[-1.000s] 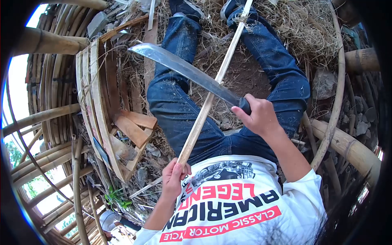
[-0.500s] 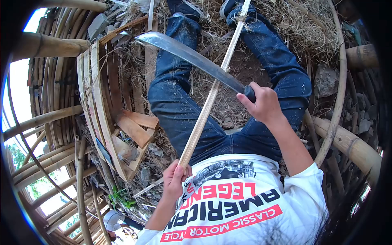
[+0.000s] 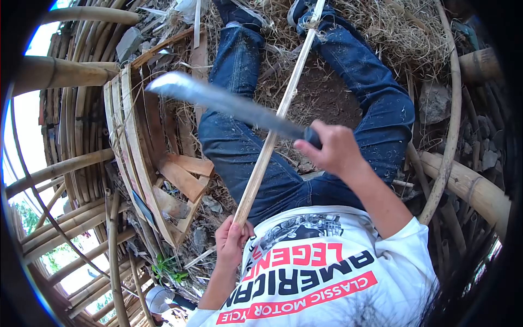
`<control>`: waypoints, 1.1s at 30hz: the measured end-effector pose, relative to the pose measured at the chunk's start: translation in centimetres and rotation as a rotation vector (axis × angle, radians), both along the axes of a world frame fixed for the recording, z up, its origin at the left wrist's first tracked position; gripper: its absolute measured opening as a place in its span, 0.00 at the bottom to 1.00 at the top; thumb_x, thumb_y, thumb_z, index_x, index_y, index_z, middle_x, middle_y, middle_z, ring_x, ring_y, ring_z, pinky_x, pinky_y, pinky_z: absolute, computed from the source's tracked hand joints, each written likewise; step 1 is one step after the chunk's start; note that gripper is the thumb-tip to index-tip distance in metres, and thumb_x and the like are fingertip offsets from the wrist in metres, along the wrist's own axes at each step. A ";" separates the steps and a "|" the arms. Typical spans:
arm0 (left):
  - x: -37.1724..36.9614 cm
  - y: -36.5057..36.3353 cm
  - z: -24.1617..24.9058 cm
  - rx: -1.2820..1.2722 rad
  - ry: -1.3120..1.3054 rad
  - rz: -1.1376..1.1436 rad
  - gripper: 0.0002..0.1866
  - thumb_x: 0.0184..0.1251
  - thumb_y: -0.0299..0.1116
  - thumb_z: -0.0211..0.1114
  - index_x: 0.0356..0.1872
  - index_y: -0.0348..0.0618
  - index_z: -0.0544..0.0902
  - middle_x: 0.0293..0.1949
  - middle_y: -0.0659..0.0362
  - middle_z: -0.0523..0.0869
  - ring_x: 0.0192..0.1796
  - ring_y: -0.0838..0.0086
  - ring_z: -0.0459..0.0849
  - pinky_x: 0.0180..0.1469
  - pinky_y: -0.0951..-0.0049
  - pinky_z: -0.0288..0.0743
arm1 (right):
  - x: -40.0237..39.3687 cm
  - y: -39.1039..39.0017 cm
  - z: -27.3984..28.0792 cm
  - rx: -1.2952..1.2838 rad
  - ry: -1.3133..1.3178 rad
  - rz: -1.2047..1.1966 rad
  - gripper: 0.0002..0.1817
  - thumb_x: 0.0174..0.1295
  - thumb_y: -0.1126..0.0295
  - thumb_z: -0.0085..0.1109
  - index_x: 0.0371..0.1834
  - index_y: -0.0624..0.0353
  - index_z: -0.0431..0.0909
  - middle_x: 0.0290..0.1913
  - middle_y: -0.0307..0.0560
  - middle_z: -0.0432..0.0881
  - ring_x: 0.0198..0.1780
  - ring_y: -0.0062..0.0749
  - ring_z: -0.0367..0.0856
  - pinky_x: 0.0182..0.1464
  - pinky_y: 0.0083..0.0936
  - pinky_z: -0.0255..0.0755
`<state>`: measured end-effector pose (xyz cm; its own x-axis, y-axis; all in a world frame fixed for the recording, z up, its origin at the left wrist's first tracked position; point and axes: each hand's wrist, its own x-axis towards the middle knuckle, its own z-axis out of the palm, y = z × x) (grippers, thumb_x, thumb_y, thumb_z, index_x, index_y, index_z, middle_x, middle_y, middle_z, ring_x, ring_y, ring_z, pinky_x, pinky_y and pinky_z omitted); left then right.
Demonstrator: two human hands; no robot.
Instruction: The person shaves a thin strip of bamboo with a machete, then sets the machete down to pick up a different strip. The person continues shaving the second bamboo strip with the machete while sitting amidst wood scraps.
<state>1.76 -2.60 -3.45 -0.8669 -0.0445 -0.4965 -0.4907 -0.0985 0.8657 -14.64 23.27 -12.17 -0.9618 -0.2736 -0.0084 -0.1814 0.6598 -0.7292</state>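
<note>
My left hand (image 3: 230,240) is closed round the near end of a long pale bamboo strip (image 3: 256,182), close to my shirt. The strip slants up and away between my legs, with shaggy fibres near its far part. My right hand (image 3: 333,147) grips the dark handle of a machete (image 3: 218,103). Its broad blade, smeared by motion, points to the left and crosses over the strip just ahead of the handle. Shavings are scattered over my blue jeans (image 3: 239,141).
At the left stands a wooden frame of slats (image 3: 136,131) with short wood blocks (image 3: 182,180) at its near end. Dry straw and shavings (image 3: 403,43) cover the ground ahead. Bamboo poles (image 3: 468,185) and rocks (image 3: 436,103) lie to the right; a bamboo lattice (image 3: 71,218) borders the left.
My right hand has drawn the machete nearer to me and to the left, its blade sliding down along the bamboo strip. My left hand keeps its hold at the near end.
</note>
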 end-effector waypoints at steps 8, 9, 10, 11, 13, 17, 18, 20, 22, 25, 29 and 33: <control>1.1 -0.4 -0.3 0.044 0.036 -0.076 0.18 0.79 0.43 0.50 0.32 0.39 0.72 0.31 0.52 0.80 0.24 0.86 0.64 0.27 0.86 0.57 | -4.8 4.8 -2.1 0.085 -0.034 -0.259 0.30 0.64 0.41 0.57 0.23 0.61 0.75 0.19 0.59 0.79 0.27 0.58 0.83 0.31 0.46 0.76; 1.1 -0.5 -0.4 0.056 0.017 -0.059 0.18 0.79 0.43 0.50 0.32 0.39 0.72 0.31 0.52 0.80 0.24 0.86 0.65 0.28 0.86 0.57 | -4.3 4.5 -1.8 0.048 -0.078 -0.277 0.29 0.64 0.42 0.58 0.23 0.61 0.75 0.19 0.59 0.79 0.27 0.58 0.83 0.30 0.46 0.76; 1.2 -0.4 -0.5 0.069 -0.005 -0.039 0.18 0.79 0.43 0.50 0.32 0.39 0.72 0.32 0.51 0.80 0.25 0.86 0.66 0.28 0.86 0.58 | -3.7 3.9 -1.6 0.050 -0.078 -0.283 0.29 0.64 0.42 0.58 0.23 0.61 0.75 0.19 0.59 0.79 0.27 0.58 0.83 0.30 0.46 0.76; 1.3 -0.5 -0.6 0.077 -0.011 -0.052 0.18 0.79 0.43 0.50 0.32 0.39 0.72 0.32 0.51 0.81 0.26 0.85 0.67 0.29 0.86 0.59 | -2.9 3.3 -1.6 0.001 -0.087 -0.254 0.29 0.65 0.42 0.58 0.23 0.60 0.75 0.19 0.58 0.79 0.26 0.57 0.84 0.30 0.46 0.77; 1.0 -0.5 -0.8 0.075 -0.026 -0.055 0.18 0.79 0.43 0.50 0.32 0.39 0.72 0.31 0.51 0.80 0.26 0.84 0.67 0.30 0.85 0.60 | -0.9 1.6 -0.8 -0.067 -0.108 -0.174 0.29 0.64 0.42 0.58 0.25 0.60 0.75 0.18 0.58 0.79 0.25 0.56 0.84 0.30 0.46 0.77; 1.0 -0.9 -1.7 0.089 -0.016 -0.028 0.17 0.79 0.41 0.51 0.32 0.38 0.72 0.30 0.51 0.79 0.26 0.82 0.68 0.31 0.83 0.62 | 3.2 -2.1 0.9 -0.083 -0.110 -0.021 0.29 0.63 0.39 0.58 0.26 0.59 0.75 0.18 0.56 0.80 0.24 0.53 0.84 0.29 0.44 0.78; 1.0 -1.0 -1.6 0.089 -0.019 -0.035 0.17 0.79 0.41 0.51 0.32 0.38 0.72 0.30 0.51 0.79 0.26 0.82 0.68 0.31 0.83 0.62 | 3.7 -2.8 1.2 -0.103 -0.098 0.030 0.28 0.61 0.41 0.60 0.25 0.58 0.74 0.18 0.55 0.79 0.23 0.54 0.83 0.28 0.43 0.77; 0.9 -1.1 -1.3 0.051 -0.023 0.011 0.16 0.79 0.40 0.51 0.32 0.38 0.72 0.29 0.52 0.79 0.27 0.80 0.70 0.33 0.82 0.63 | 3.8 -2.9 1.1 -0.122 -0.081 0.075 0.27 0.60 0.43 0.63 0.25 0.58 0.73 0.18 0.54 0.78 0.23 0.54 0.82 0.27 0.43 0.75; 0.9 -1.2 -1.1 0.051 -0.024 0.023 0.16 0.78 0.40 0.51 0.32 0.38 0.72 0.28 0.52 0.79 0.27 0.79 0.71 0.35 0.80 0.64 | 3.0 -2.7 0.5 -0.098 -0.068 0.120 0.27 0.59 0.42 0.63 0.25 0.57 0.73 0.18 0.52 0.78 0.23 0.54 0.82 0.27 0.41 0.75; 0.9 -1.5 -0.6 0.046 -0.008 0.018 0.17 0.78 0.41 0.51 0.32 0.38 0.72 0.28 0.52 0.79 0.28 0.78 0.73 0.35 0.80 0.64 | 1.1 -1.7 0.4 -0.014 -0.014 0.102 0.30 0.62 0.37 0.57 0.25 0.57 0.76 0.19 0.55 0.81 0.23 0.51 0.84 0.28 0.43 0.78; 1.5 -2.0 0.1 0.045 0.052 0.023 0.18 0.78 0.42 0.53 0.30 0.39 0.71 0.26 0.53 0.77 0.28 0.77 0.74 0.32 0.81 0.63 | -3.1 0.9 -1.1 -0.036 -0.102 -0.028 0.31 0.62 0.37 0.56 0.26 0.58 0.77 0.20 0.55 0.82 0.25 0.53 0.85 0.31 0.44 0.79; 2.2 -2.4 0.3 0.048 0.024 0.066 0.19 0.77 0.43 0.53 0.30 0.39 0.71 0.24 0.55 0.75 0.29 0.75 0.75 0.34 0.77 0.64 | -6.4 3.0 -3.1 0.003 -0.134 -0.168 0.32 0.63 0.37 0.54 0.28 0.60 0.79 0.23 0.58 0.83 0.29 0.56 0.85 0.33 0.46 0.79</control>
